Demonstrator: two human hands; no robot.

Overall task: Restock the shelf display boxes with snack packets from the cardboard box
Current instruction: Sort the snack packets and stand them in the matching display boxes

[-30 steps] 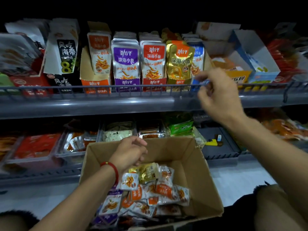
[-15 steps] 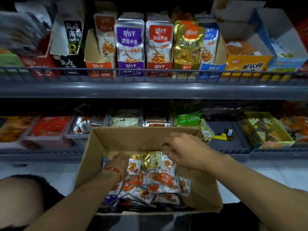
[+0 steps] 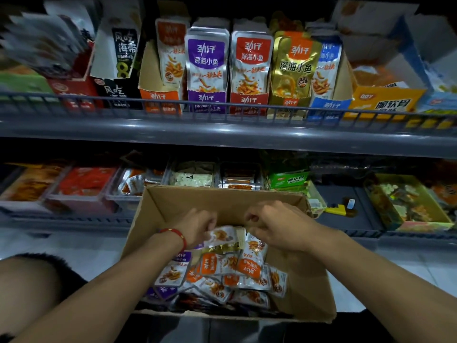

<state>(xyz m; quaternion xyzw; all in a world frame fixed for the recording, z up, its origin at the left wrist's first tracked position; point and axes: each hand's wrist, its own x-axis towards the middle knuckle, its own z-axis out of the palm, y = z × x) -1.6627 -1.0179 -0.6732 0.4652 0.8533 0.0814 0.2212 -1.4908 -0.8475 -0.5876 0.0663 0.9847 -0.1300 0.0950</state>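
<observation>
Both hands are down inside the cardboard box (image 3: pixel 222 204), the landmark here. A second ago the right hand (image 3: pixel 279 226) was up at the upper shelf's wire rail; it has since dropped into the box and now sits near the box's far wall, fingers curled over the top of the heap of snack packets (image 3: pixel 230 266). Whether it grips one I cannot tell. The left hand (image 3: pixel 197 226), just beside it toward the box's left wall, pinches a white-and-orange packet (image 3: pixel 222 235) at the top of the heap. Above and behind the box, the display boxes (image 3: pixel 247 95) stand in a row on the upper shelf (image 3: pixel 222 129), packets upright in them. I judge one placement is finished and the next pick has begun; plenty of packets remain in the box.
</observation>
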